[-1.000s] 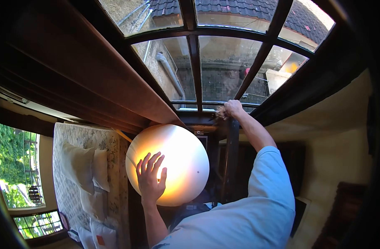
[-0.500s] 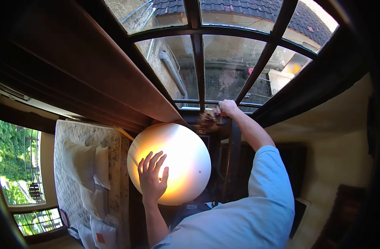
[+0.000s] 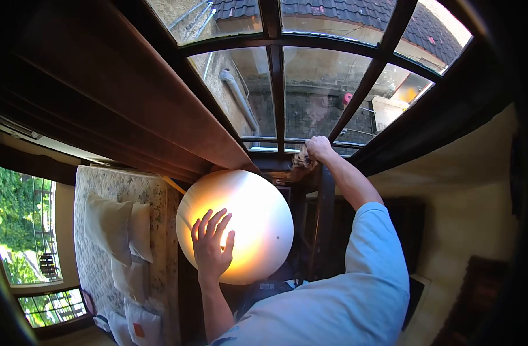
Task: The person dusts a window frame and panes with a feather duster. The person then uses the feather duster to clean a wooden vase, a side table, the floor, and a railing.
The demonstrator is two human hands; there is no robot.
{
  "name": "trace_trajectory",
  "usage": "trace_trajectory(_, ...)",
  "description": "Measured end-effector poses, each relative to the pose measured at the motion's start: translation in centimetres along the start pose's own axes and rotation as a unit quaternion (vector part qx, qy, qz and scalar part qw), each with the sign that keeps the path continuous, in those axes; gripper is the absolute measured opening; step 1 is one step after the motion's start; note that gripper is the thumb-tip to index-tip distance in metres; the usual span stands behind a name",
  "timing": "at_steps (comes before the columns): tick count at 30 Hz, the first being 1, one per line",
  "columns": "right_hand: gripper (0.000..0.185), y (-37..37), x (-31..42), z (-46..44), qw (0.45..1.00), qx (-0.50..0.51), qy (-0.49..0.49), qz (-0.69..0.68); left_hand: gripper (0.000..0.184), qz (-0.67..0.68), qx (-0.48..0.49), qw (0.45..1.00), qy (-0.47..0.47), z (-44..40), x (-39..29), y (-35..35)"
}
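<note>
A large round white lampshade [image 3: 258, 225] glows in the middle. My left hand [image 3: 212, 248] is over its left side with the fingers spread, holding nothing; whether it touches the shade I cannot tell. Up at the bottom of the window, my right hand [image 3: 318, 148] is closed round the end of a brown feathery duster [image 3: 302, 162]. The duster's fluffy part hangs to the left of the hand, over the dark window sill [image 3: 269, 163].
A paned window [image 3: 275, 41] spans the top, with a brown curtain [image 3: 160, 98] at its left. A bed [image 3: 96, 184] with several pillows [image 3: 108, 228] lies at the left. Dark furniture [image 3: 365, 230] stands on the right.
The duster swung out left from my right hand, then came back closer to it. The view has shifted slightly. My left hand has stayed at the lampshade.
</note>
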State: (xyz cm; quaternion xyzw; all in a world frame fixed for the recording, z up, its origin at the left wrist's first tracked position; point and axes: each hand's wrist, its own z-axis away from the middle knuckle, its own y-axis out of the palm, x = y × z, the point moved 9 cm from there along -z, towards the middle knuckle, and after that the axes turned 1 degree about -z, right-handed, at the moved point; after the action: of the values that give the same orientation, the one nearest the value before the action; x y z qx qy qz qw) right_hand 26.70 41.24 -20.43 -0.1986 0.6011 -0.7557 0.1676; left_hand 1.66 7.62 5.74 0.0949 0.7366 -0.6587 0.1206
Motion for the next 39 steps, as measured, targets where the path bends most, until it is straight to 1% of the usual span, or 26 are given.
trace_trajectory(1,0.017,0.2,0.2,-0.1,1.000,-0.002,-0.015,-0.001,0.038,0.000,0.000,1.000,0.001,0.0,0.0,0.0)
trace_trajectory(4,0.020,0.3,-0.4,0.1,0.999,-0.021,0.026,-0.009,0.038,-0.003,0.001,1.000,0.001,0.1,0.1,0.1)
trace_trajectory(7,0.020,0.2,0.0,0.2,0.999,-0.033,0.008,0.032,0.038,0.001,0.005,1.000,0.000,0.1,0.0,0.1)
trace_trajectory(10,0.015,0.2,-0.4,0.6,0.999,-0.012,0.049,0.007,0.038,-0.007,0.005,1.000,0.001,0.2,0.2,0.3)
trace_trajectory(13,0.014,-0.4,-0.5,1.2,0.998,0.028,0.055,0.029,0.038,-0.004,0.003,1.000,0.002,0.2,0.2,0.3)
trace_trajectory(16,0.014,-0.9,-0.3,1.4,0.998,0.012,0.035,0.049,0.038,-0.005,0.002,1.000,0.001,0.2,0.3,0.3)
trace_trajectory(19,0.016,-2.7,-0.3,2.6,0.998,0.022,0.045,0.031,0.038,-0.004,-0.001,1.000,0.001,0.1,0.2,0.2)
trace_trajectory(22,0.019,-0.7,-1.5,2.1,0.996,0.026,0.076,0.032,0.037,0.001,0.000,1.000,-0.001,0.0,0.1,0.0)
trace_trajectory(25,0.015,-0.5,-1.9,2.0,0.998,-0.021,0.050,0.025,0.037,0.003,0.002,1.000,-0.002,-0.1,0.0,0.0)
trace_trajectory(28,0.015,-0.8,-3.3,2.2,0.995,-0.028,0.097,-0.010,0.037,0.003,0.002,1.000,-0.002,-0.1,0.0,-0.1)
trace_trajectory(31,0.016,-0.6,-4.4,2.3,0.993,-0.017,0.115,0.004,0.038,-0.002,-0.001,1.000,0.001,0.0,0.0,0.1)
trace_trajectory(34,0.015,-0.4,-4.3,2.2,0.996,-0.005,0.084,0.004,0.038,-0.008,-0.001,1.000,0.001,0.1,0.1,0.2)
trace_trajectory(37,0.014,0.0,-6.0,2.7,0.989,0.009,0.145,0.003,0.038,0.000,-0.002,1.000,-0.001,0.0,0.0,0.0)
trace_trajectory(39,0.014,0.9,-7.0,2.7,0.986,0.026,0.151,0.063,0.037,0.002,-0.002,1.000,-0.001,0.0,-0.1,0.1)
